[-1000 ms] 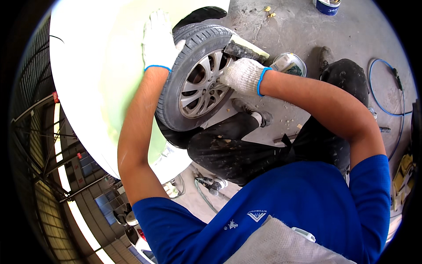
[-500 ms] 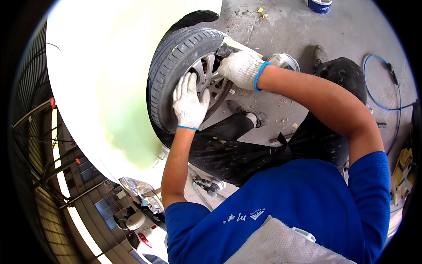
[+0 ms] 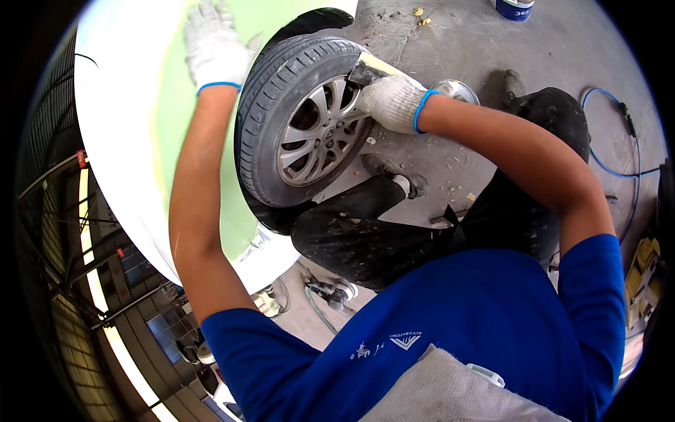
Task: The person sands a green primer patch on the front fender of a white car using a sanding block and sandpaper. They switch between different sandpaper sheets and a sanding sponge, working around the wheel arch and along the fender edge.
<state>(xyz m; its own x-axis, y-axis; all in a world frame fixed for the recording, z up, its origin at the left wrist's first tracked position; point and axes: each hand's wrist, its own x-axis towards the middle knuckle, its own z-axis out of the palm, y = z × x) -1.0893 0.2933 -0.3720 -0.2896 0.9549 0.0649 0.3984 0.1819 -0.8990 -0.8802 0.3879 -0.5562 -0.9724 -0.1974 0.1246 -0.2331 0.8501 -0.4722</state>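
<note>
My left hand (image 3: 216, 50), in a white knit glove with a blue cuff, lies flat with outstretched fingers on the pale green patch of the white car fender (image 3: 193, 133), above the wheel arch. The same kind of glove covers my right hand (image 3: 395, 104), which is closed around a flat pale-yellow piece with a dark, smeared end (image 3: 364, 73); its exact kind is unclear. That hand is beside the upper right of the tyre (image 3: 261, 151) and its silver spoked wheel (image 3: 313, 130). My right fingertips are mostly hidden.
A round can (image 3: 457, 91) stands on the floor beyond my right wrist, and a blue tub (image 3: 515, 10) is farther off. A blue hose (image 3: 610, 171) curls at the right. Crumbs and stains mark the concrete. A sanding tool with a hose (image 3: 337, 292) lies below my bent leg.
My left hand has left the wheel and moved up and left onto the fender. My right hand keeps its hold on the flat piece, shifted slightly right in view.
</note>
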